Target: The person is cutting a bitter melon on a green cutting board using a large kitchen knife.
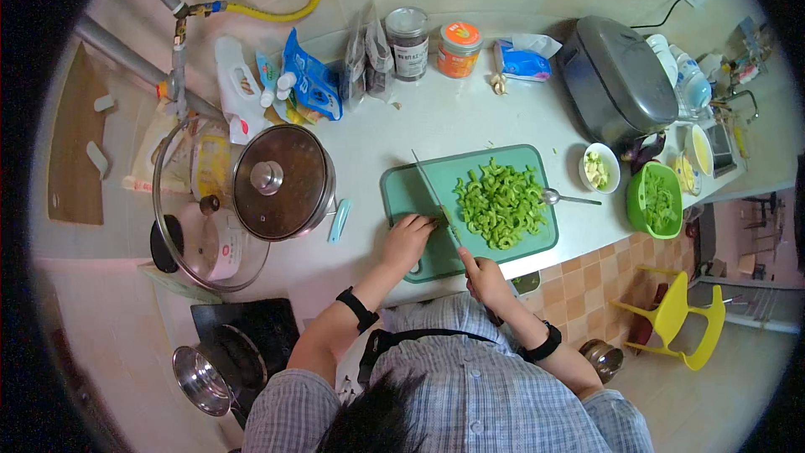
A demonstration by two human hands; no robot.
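My right hand (487,283) is closed around the handle of a kitchen knife (434,192), whose blade points away from me over a green cutting board (402,185). Bits of green cling to the blade. My left hand (412,239) lies on the board just left of the blade, fingers bent over a small dark piece that is mostly hidden. Right of the knife sits a pile of sliced green vegetable (500,201). A metal spoon (553,196) rests with its bowl on the board's right edge and its handle on the counter.
A lidded pot (283,182) and light-blue peeler-like tool (339,221) are left of the board. To the right stand a white bowl of chopped pieces (599,168), a green basket of cut greens (660,200) and a large grey appliance (619,78). Jars and bags line the wall.
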